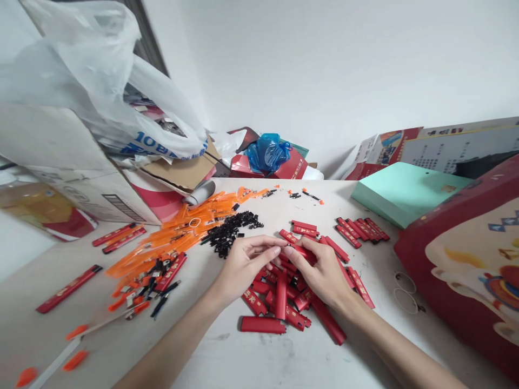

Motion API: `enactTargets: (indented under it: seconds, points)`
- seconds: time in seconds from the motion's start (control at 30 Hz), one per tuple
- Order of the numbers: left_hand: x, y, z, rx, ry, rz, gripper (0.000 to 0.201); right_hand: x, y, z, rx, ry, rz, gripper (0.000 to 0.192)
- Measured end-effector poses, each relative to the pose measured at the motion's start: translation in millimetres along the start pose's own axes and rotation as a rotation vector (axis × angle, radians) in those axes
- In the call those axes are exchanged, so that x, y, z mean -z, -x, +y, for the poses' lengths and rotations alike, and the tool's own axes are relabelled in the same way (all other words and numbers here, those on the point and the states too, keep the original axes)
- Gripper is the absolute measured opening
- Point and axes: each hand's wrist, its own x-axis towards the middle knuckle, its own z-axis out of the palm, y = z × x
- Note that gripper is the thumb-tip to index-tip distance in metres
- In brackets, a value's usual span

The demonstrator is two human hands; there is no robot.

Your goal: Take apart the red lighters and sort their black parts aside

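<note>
While both hands meet over the red pile | left hand and right hand pinch one red lighter casing above the bench | judgement: keep grip near its ends, steady.

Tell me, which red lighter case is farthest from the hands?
The red case lying alone at the table's far left, past the orange pile. The other cases lie nearer the left hand and right hand.
</note>
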Motion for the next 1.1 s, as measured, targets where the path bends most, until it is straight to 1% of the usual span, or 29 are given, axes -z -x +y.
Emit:
enactTargets:
  seconds: [0.03, 0.1, 0.13, 0.2, 0.23, 0.27, 0.33, 0.4, 0.5, 0.63, 0.8, 0.93, 1.03, 1.1]
  points:
    - [3.6, -1, 0, 0.012, -0.049, 0.038, 0.021, 0, 0, 0, -0.018, -0.003, 0.007, 0.040]
    - [14.3, -6, -3, 0.015, -0.229, 0.171, 0.023, 1, 0, 0, -0.056, -0.043, 0.030, 0.043]
    - [20.9, -8, -6, 0.005, -0.380, 0.269, 0.023, 2, 0, 0, -0.074, -0.083, 0.044, 0.043]
    - [34.9, -14, -13, -0.011, -0.769, 0.406, 0.022, 3, -1, 0, -0.108, -0.201, 0.079, 0.042]
    - [41.3, -16, -17, -0.007, -0.934, 0.430, 0.024, 4, -2, 1, -0.125, -0.278, 0.101, 0.040]
    - [47.0, -19, -21, -0.012, -1.054, 0.405, 0.027, 4, -4, 1, -0.147, -0.366, 0.125, 0.039]
    - [55.3, -21, -27, -0.018, -1.208, 0.349, 0.032, 6, -7, 2, -0.209, -0.563, 0.166, 0.037]
    - [59.6, -22, -32, 0.000, -1.293, 0.310, 0.032, 9, -10, 2, -0.281, -0.763, 0.191, 0.035]
    - [61.8, -22, -35, 0.024, -1.347, 0.281, 0.029, 14, -13, 1, -0.342, -0.998, 0.193, 0.032]
    - [63.3, -23, -39, 0.002, -1.334, 0.246, 0.023, 17, -15, 0, -0.357, -1.166, 0.147, 0.033]
    - [64.3, -22, -41, -0.041, -1.288, 0.251, 0.020, 16, -16, -1, -0.366, -1.213, 0.058, 0.037]
    - [58.9, -22, -38, -0.044, -1.249, 0.247, 0.022, 14, -16, -3, -0.384, -1.243, 0.010, 0.041]
    - [53.9, -24, -35, -0.050, -1.143, 0.253, 0.026, 12, -15, -3, -0.407, -1.264, -0.029, 0.044]
    - [51.6, -25, -34, -0.087, -1.047, 0.236, 0.028, 11, -15, -2, -0.408, -1.262, -0.048, 0.045]
